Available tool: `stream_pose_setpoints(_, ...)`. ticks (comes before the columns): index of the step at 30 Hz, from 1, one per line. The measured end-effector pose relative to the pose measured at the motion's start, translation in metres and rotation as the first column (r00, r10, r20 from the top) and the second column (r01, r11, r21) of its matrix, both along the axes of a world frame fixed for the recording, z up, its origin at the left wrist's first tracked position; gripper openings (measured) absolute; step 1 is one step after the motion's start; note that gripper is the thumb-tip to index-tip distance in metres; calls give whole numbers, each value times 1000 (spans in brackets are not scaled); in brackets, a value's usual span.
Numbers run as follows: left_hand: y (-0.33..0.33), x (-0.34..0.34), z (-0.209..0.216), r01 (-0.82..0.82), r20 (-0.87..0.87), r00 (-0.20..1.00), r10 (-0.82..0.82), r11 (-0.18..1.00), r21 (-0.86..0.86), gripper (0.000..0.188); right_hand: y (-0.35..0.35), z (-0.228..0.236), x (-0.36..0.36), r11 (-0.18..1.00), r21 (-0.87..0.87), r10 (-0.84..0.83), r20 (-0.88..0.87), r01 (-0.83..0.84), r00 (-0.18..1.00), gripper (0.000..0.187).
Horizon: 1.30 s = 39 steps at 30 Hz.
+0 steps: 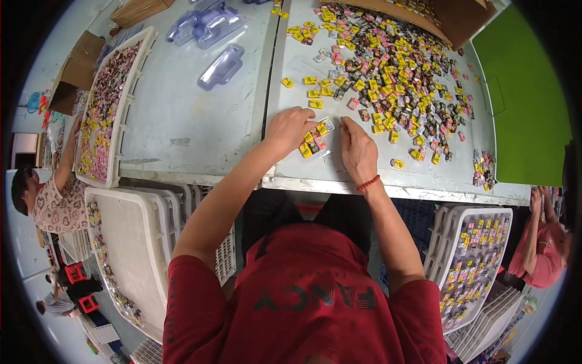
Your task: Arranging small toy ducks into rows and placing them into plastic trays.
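Note:
Near the front edge of the table lies a small clear plastic tray (314, 145) with several small yellow, pink and pale block-like pieces set in it. My left hand (291, 130) is closed at the tray's left side, its fingertips curled onto the edge. Just right of the tray is my right hand (359, 148), wearing a red beaded bracelet; its fingers are stretched forward and slightly bent, with nothing seen in them. Whether that hand touches the tray's edge cannot be made out. Beyond both hands spreads a large loose heap of small yellow, black and pink pieces (388, 85).
Empty clear plastic trays (221, 67) lie at the far left. A white crate (115, 173) of pieces stands on the left; a cardboard box (451, 24) is at the back right. Stacked white crates (433, 242) flank me below the table. Co-workers (539, 255) are at both sides.

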<state>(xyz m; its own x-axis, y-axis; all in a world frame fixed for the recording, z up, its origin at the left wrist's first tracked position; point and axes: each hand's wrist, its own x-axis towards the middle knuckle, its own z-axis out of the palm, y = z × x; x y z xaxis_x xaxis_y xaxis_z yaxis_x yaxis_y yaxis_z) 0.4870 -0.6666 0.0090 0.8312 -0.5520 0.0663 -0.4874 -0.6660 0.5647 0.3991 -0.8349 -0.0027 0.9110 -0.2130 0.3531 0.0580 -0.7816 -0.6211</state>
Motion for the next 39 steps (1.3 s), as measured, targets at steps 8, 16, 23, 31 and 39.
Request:
stream_pose_setpoints(8,47,27,7,-58,-185,982,35,991,-122,20,0,-1,-8,998,18,66,72,-67,995,19)
stream_pose_setpoints(16,200,92,20,-6,-363,931,29,998,66,23,7,-7,-15,983,-176,67,97,-49,993,23)
stream_pose_setpoints(23,251,119,26,-115,-83,987,134,973,200,22,13,-5,-13,987,-159,25,74,-13,997,24)
stream_pose_setpoints(31,120,145,-10,-220,537,835,121,967,125,16,10,-3,-18,990,-138,-1,28,5,1000,23)
stream_pose_setpoints(39,119,144,-11,-65,547,837,37,997,32,11,14,1,-9,998,-65,27,103,-20,994,22)
